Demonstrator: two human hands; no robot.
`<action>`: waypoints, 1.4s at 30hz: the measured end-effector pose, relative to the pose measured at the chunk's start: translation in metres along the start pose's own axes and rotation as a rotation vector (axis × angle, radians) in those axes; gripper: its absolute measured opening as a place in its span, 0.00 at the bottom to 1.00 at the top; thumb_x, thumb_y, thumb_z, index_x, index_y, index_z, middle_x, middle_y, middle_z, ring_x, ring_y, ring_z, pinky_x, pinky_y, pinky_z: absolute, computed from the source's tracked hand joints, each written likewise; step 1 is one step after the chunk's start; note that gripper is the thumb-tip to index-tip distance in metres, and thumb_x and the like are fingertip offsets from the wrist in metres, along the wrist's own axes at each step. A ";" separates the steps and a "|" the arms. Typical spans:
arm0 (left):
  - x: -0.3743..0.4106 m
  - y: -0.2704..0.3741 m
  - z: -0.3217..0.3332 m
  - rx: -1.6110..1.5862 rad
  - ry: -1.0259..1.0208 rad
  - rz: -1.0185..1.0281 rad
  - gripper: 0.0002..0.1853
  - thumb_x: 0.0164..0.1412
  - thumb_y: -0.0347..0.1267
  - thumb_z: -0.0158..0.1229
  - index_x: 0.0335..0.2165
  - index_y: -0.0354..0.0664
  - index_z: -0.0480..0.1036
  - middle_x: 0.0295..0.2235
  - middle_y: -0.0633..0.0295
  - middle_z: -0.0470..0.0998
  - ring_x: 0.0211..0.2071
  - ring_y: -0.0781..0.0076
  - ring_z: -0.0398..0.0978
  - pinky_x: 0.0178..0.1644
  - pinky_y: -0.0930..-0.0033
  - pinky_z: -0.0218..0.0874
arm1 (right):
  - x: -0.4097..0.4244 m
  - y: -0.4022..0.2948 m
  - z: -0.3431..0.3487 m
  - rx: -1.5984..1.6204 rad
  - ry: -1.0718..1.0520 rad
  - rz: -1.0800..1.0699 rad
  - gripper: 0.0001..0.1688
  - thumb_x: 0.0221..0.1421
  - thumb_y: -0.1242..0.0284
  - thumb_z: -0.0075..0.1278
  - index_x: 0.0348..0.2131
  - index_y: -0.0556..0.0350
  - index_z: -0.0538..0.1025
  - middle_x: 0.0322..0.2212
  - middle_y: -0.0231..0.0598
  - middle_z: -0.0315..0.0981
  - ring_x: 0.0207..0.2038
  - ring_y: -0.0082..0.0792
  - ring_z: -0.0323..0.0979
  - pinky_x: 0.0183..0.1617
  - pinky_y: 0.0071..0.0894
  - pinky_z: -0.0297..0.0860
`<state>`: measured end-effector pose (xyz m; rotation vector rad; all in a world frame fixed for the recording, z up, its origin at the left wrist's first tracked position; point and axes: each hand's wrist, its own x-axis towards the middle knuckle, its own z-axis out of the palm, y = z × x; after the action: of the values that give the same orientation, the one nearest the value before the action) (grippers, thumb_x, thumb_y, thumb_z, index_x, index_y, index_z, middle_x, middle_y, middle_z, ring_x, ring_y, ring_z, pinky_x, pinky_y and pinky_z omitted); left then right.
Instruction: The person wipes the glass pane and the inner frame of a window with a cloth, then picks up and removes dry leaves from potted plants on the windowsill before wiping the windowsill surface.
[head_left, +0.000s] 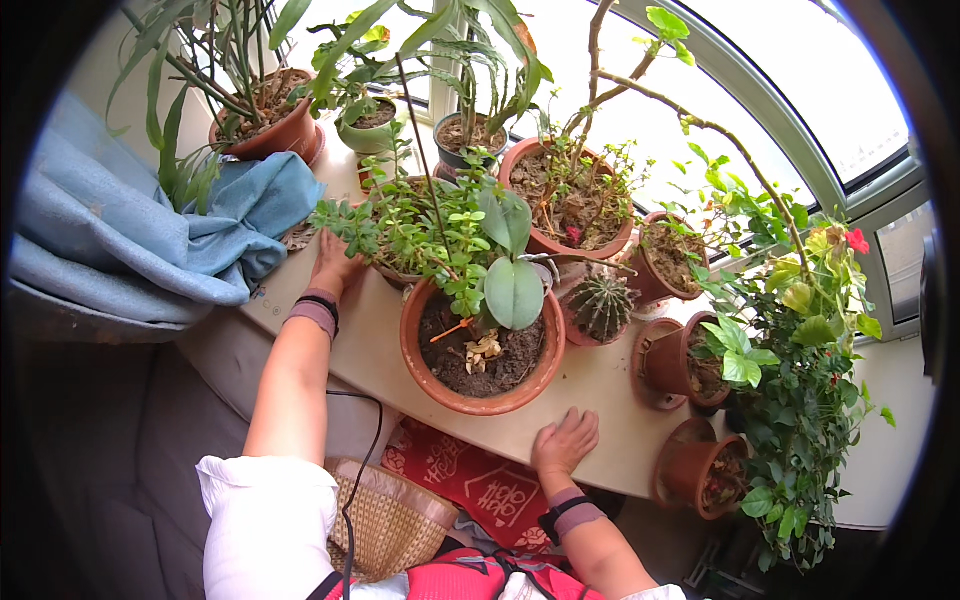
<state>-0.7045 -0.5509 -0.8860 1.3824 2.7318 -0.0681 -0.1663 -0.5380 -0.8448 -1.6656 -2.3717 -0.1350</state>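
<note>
My left hand (337, 262) reaches to the near left side of a pot of trailing succulent (390, 225). Leaves cover its fingertips, so whether it grips the pot is unclear. Palm down, my right hand (568, 441) rests on the windowsill ledge (480, 435) near its front edge, holding nothing. Between my hands stands a terracotta-coloured pot (420, 367) of dark soil. Broad orchid-like leaves (514, 292) rise from it, and a dry, pale clump (482, 351) lies on the soil. A round cactus (600, 304) sits in a small pot just right of it.
Larger pots, one with a woody-stemmed plant (517, 172), line the window side. Two brown pots (667, 364) (694, 465) tilt at the right beside trailing foliage (802, 450). Blue cloth (135, 232) drapes at left. A black cable (360, 472) hangs past a woven basket (397, 517).
</note>
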 end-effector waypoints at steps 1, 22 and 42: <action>-0.009 0.014 -0.005 -0.029 -0.002 0.014 0.29 0.61 0.45 0.45 0.59 0.51 0.63 0.63 0.56 0.59 0.66 0.53 0.48 0.69 0.45 0.29 | -0.003 0.003 0.000 -0.005 0.000 0.009 0.32 0.45 0.70 0.50 0.51 0.62 0.64 0.53 0.57 0.56 0.60 0.58 0.51 0.64 0.57 0.48; -0.148 0.034 -0.015 -0.367 0.281 0.062 0.35 0.56 0.41 0.56 0.61 0.49 0.58 0.63 0.56 0.57 0.66 0.58 0.50 0.67 0.40 0.38 | -0.006 0.007 0.007 0.010 -0.012 0.052 0.30 0.48 0.67 0.50 0.51 0.60 0.66 0.55 0.57 0.55 0.63 0.56 0.49 0.65 0.57 0.47; 0.025 0.007 0.027 -0.406 -0.113 0.005 0.33 0.61 0.46 0.45 0.63 0.51 0.57 0.66 0.55 0.52 0.68 0.53 0.41 0.69 0.42 0.22 | -0.007 0.005 0.004 0.017 0.000 0.023 0.32 0.46 0.69 0.50 0.51 0.62 0.66 0.54 0.58 0.55 0.62 0.59 0.51 0.64 0.59 0.48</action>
<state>-0.7127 -0.5288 -0.9154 1.2271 2.4666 0.3755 -0.1599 -0.5424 -0.8504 -1.6849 -2.3466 -0.1106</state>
